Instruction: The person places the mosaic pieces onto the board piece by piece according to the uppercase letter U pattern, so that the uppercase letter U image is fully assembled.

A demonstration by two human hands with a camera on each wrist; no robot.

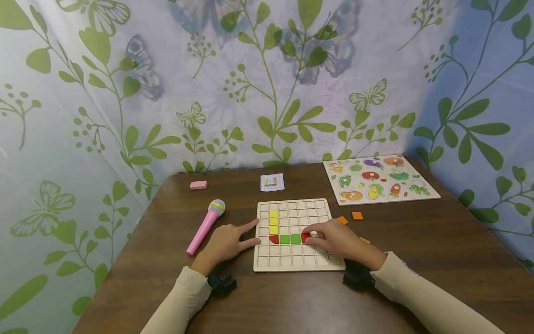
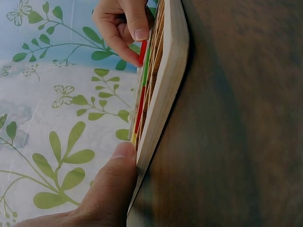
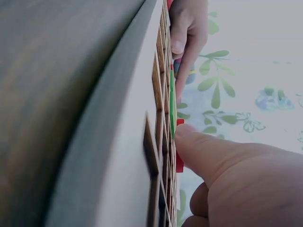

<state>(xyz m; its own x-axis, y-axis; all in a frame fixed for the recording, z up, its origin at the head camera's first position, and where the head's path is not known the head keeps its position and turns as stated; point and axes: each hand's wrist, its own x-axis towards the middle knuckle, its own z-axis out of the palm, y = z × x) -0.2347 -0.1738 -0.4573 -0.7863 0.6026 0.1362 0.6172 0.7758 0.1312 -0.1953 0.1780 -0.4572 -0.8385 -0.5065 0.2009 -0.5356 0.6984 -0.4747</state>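
A square wooden grid board point(image 1: 299, 262) lies on the table. Yellow tiles point(image 1: 273, 221) stand in a column on its left. Below them a red rounded tile point(image 1: 274, 240) begins a row with two green tiles point(image 1: 290, 239). At the row's right end my right hand point(image 1: 335, 236) pinches another red tile point(image 1: 305, 238) between thumb and finger; in the right wrist view this red tile point(image 3: 180, 163) stands slightly proud of the grid. My left hand point(image 1: 225, 242) rests at the board's left edge, thumb and index finger straight and touching it.
Orange tiles point(image 1: 357, 215) lie right of the board, with a yellow piece point(image 1: 365, 240) partly behind my right wrist. A pattern card point(image 1: 272, 182) lies behind the board. Around them are a pink toy microphone point(image 1: 204, 229), a pink block point(image 1: 198, 185) and a vegetable puzzle board point(image 1: 362, 168).
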